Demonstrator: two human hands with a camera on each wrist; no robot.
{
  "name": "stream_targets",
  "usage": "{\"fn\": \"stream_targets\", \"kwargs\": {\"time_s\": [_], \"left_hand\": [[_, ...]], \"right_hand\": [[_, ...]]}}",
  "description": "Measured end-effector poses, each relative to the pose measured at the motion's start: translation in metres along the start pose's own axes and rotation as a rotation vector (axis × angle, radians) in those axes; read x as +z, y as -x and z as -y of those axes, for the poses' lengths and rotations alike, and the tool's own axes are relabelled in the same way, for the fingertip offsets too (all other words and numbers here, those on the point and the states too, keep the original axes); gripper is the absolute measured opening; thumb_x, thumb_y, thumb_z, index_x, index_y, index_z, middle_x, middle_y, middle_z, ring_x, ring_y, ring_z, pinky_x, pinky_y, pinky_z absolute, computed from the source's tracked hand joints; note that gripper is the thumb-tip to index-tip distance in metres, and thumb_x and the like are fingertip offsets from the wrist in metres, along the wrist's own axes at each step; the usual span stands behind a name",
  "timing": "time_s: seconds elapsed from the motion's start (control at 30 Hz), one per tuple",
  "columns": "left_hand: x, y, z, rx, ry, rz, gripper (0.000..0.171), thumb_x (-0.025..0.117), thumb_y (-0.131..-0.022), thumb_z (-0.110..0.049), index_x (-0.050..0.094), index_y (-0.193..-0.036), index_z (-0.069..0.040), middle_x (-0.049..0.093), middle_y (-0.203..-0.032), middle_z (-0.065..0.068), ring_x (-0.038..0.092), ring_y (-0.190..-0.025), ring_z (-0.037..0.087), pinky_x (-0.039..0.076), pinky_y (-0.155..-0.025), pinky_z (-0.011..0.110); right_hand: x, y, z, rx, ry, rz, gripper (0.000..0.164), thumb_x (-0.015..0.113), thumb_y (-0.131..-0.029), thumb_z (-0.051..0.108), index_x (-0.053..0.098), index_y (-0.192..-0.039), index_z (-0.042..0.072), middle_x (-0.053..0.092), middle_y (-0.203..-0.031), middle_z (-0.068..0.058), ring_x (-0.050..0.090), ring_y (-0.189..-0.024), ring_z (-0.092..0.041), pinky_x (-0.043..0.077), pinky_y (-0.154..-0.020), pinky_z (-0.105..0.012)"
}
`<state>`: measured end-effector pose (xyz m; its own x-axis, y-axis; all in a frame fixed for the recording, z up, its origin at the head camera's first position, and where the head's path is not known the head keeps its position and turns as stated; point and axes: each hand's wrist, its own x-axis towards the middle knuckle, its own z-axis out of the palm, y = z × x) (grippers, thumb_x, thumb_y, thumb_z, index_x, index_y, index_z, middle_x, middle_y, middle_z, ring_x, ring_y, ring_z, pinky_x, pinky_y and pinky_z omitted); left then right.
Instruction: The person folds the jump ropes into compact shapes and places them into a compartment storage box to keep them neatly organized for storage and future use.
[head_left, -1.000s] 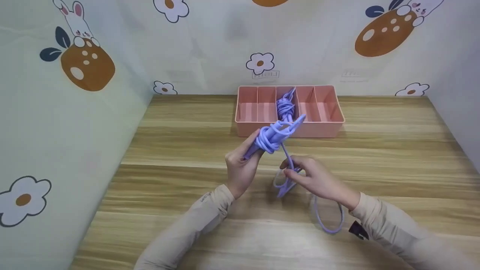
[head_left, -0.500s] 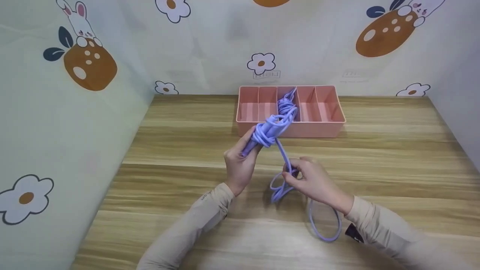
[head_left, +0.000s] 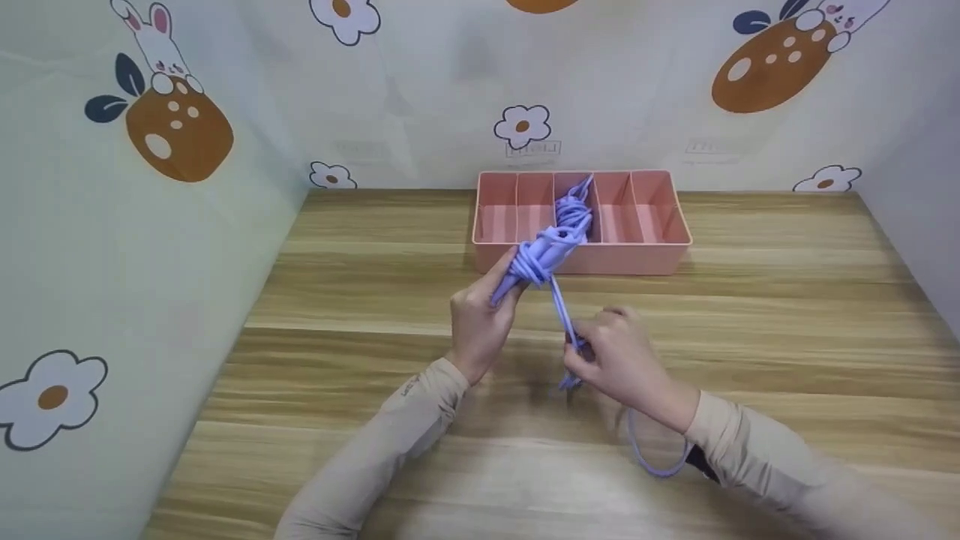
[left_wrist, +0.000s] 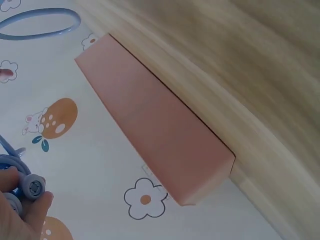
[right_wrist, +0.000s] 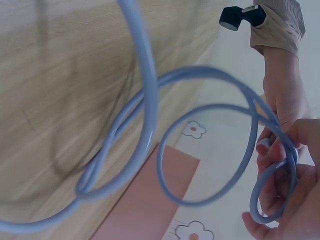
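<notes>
My left hand [head_left: 480, 322] grips the paired handles of a lavender jump rope [head_left: 540, 259], raised in front of the pink box. Several turns of cord wrap round the handles. In the left wrist view, a round handle end [left_wrist: 35, 186] shows between the fingers. My right hand [head_left: 626, 360], lower and to the right, pinches the cord [head_left: 564, 311] that runs down from the wrapped bundle. Loose loops of rope [right_wrist: 215, 200] hang from it in the right wrist view. One loop hangs below the right wrist in the head view. The right fingertips are partly hidden.
A pink divided box [head_left: 585, 260] stands on the wooden table [head_left: 360, 300] near the back wall. Its middle compartment holds another wound lavender cord bundle [head_left: 574, 210], partly behind the held rope. Walls with flower and rabbit prints enclose the left, back and right.
The left hand has brought the wrapped handles slightly left since the first frame. The right hand has turned, and the cord between the hands has drawn straighter. The loose loops under it look smaller.
</notes>
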<state>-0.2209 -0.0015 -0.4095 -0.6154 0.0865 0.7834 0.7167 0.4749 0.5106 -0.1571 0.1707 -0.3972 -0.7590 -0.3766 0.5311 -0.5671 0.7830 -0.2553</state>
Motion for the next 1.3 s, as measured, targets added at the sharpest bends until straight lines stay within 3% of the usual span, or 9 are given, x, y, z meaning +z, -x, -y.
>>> {"fn": "stream_targets", "kwargs": {"time_s": [0.17, 0.37, 0.57, 0.7, 0.83, 0.93, 1.0, 1.1, 1.3], "left_hand": [[-0.004, -0.004, -0.001, 0.017, -0.131, 0.086, 0.039, 0.070, -0.077, -0.006, 0.061, -0.115, -0.002, 0.070, -0.086, 0.012, 0.065, -0.064, 0.020, 0.055, -0.059, 0.030], [-0.009, -0.007, -0.007, 0.119, -0.324, 0.222, 0.037, 0.066, -0.079, -0.004, 0.059, -0.116, 0.000, 0.069, -0.089, 0.011, 0.066, -0.066, 0.022, 0.055, -0.055, 0.030], [-0.012, -0.008, -0.015, 0.191, -0.446, 0.305, 0.038, 0.064, -0.079, 0.000, 0.057, -0.116, 0.003, 0.069, -0.086, 0.012, 0.063, -0.058, 0.020, 0.052, -0.046, 0.026], [-0.012, -0.009, -0.022, 0.235, -0.513, 0.376, 0.040, 0.064, -0.075, 0.003, 0.058, -0.116, 0.002, 0.068, -0.087, 0.011, 0.062, -0.058, 0.018, 0.052, -0.047, 0.025], [-0.013, -0.013, -0.029, 0.263, -0.567, 0.495, 0.041, 0.064, -0.073, 0.004, 0.060, -0.114, -0.001, 0.068, -0.082, 0.006, 0.058, -0.053, 0.016, 0.050, -0.044, 0.026], [-0.016, -0.017, -0.033, 0.325, -0.602, 0.611, 0.036, 0.063, -0.075, 0.002, 0.062, -0.111, -0.004, 0.069, -0.080, 0.005, 0.057, -0.050, 0.014, 0.048, -0.043, 0.025], [-0.018, -0.021, -0.036, 0.390, -0.599, 0.689, 0.033, 0.062, -0.076, 0.003, 0.063, -0.108, -0.005, 0.068, -0.078, 0.005, 0.057, -0.051, 0.014, 0.048, -0.044, 0.024], [-0.023, -0.028, -0.038, 0.480, -0.553, 0.793, 0.028, 0.060, -0.076, 0.004, 0.065, -0.101, -0.007, 0.066, -0.071, 0.004, 0.057, -0.053, 0.014, 0.049, -0.047, 0.025], [-0.034, -0.032, -0.039, 0.513, -0.237, 0.948, 0.014, 0.063, -0.082, -0.007, 0.065, -0.095, -0.009, 0.066, -0.072, 0.002, 0.060, -0.059, 0.013, 0.052, -0.054, 0.024]], "right_hand": [[-0.004, -0.001, 0.001, -0.083, 0.125, -0.059, 0.010, 0.067, -0.067, 0.015, 0.059, -0.063, 0.010, 0.055, -0.055, 0.003, 0.046, -0.057, -0.018, 0.043, -0.077, -0.045], [-0.013, -0.004, -0.003, -0.155, 0.187, -0.031, 0.011, 0.067, -0.059, 0.014, 0.060, -0.065, 0.008, 0.057, -0.059, -0.001, 0.046, -0.063, -0.021, 0.041, -0.080, -0.047], [-0.028, -0.010, -0.010, -0.317, 0.300, -0.034, 0.003, 0.058, -0.060, 0.006, 0.057, -0.062, 0.004, 0.056, -0.060, -0.005, 0.048, -0.066, -0.026, 0.038, -0.089, -0.055], [-0.038, -0.013, -0.014, -0.431, 0.388, -0.064, 0.005, 0.061, -0.061, 0.004, 0.059, -0.065, 0.002, 0.057, -0.062, -0.007, 0.049, -0.067, -0.026, 0.038, -0.091, -0.055], [-0.048, -0.017, -0.019, -0.553, 0.490, -0.023, 0.009, 0.052, -0.072, 0.001, 0.061, -0.071, 0.000, 0.057, -0.069, -0.009, 0.050, -0.071, -0.026, 0.038, -0.096, -0.053], [-0.057, -0.019, -0.022, -0.645, 0.560, 0.041, 0.031, 0.031, -0.087, -0.005, 0.060, -0.075, 0.000, 0.056, -0.075, -0.011, 0.049, -0.077, -0.028, 0.033, -0.102, -0.053], [-0.063, -0.021, -0.024, -0.706, 0.587, 0.066, 0.042, 0.020, -0.089, -0.012, 0.060, -0.079, -0.001, 0.054, -0.079, -0.012, 0.050, -0.082, -0.029, 0.030, -0.104, -0.053], [-0.070, -0.023, -0.025, -0.782, 0.607, 0.064, 0.045, 0.017, -0.090, -0.017, 0.059, -0.084, -0.001, 0.053, -0.083, -0.012, 0.051, -0.090, -0.029, 0.030, -0.104, -0.053], [-0.074, -0.025, -0.029, -0.864, 0.606, 0.051, 0.042, 0.021, -0.089, -0.018, 0.058, -0.096, 0.000, 0.058, -0.105, -0.015, 0.049, -0.113, -0.028, 0.033, -0.103, -0.052]]}}
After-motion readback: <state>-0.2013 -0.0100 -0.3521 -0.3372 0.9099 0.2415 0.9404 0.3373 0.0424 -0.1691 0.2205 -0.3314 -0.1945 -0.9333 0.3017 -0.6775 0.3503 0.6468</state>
